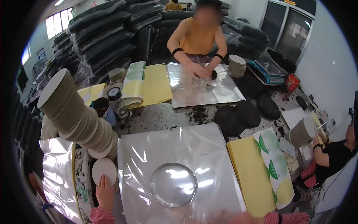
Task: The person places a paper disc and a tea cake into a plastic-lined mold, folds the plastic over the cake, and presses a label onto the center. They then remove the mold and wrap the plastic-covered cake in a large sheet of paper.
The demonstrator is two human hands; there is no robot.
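My left hand (pixel 104 193) lies with outstretched fingers on the edge of a round grey cardboard disc (pixel 104 168) at the lower left. Motion smears my right hand (pixel 233 217) at the bottom edge, over the near end of a pile of shiny clear film sheets (pixel 136 160); its fingers cannot be made out. On the film, between my hands, sits a clear round shallow dish or ring (pixel 173 184). A tall, leaning stack of the same grey discs (pixel 84 125) rises just beyond my left hand.
Right of the film are yellow paper sheets (pixel 250 171) and green-and-white printed sheets (pixel 278 168). Dark round cakes (pixel 248 114) lie beyond. Across the table a person in orange (pixel 203 37) works over a silvery sheet (pixel 186 91); another person (pixel 335 158) is at right.
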